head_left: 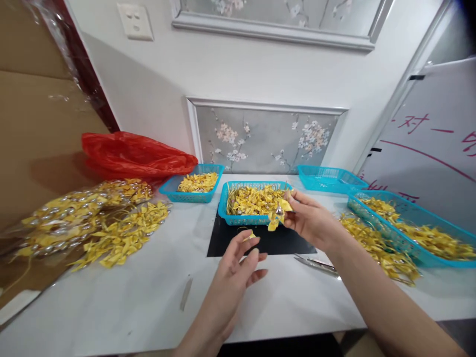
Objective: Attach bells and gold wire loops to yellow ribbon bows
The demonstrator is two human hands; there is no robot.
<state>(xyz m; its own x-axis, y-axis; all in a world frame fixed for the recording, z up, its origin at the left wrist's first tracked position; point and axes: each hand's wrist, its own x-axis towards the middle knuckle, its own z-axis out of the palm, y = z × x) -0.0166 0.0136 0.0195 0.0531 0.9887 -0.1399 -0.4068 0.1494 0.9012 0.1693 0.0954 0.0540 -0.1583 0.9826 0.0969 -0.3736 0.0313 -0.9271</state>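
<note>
The right hand (310, 220) has its thumb and fingers pinched together on a yellow bow (274, 221), a soft, folded scrap of ribbon with a shiny silver bead, held up at the front edge of the middle basket (238, 219). The left hand (238, 272) is just below and to the left, fingers curved and partly spread; a small yellow piece (251, 236) shows by its fingertips, but I cannot tell whether they grip it.

The middle basket is blue plastic, rectangular, with a pierced lattice wall, and is heaped with crumpled yellow bows and thin, wiry stems. It stands at the back of a smooth, flat black mat (223, 243) on the glossy white table (145, 297). A slim, pointed metal tool (320, 265) lies beside the mat, near the right forearm.

To the right, a loose pile of yellow bows (375, 243) lies against a long blue basket (442, 230). To the left, rows of rounded silver beads (61, 213) run through yellow ribbon, near a thin, wrinkled red plastic bag (130, 153).
</note>
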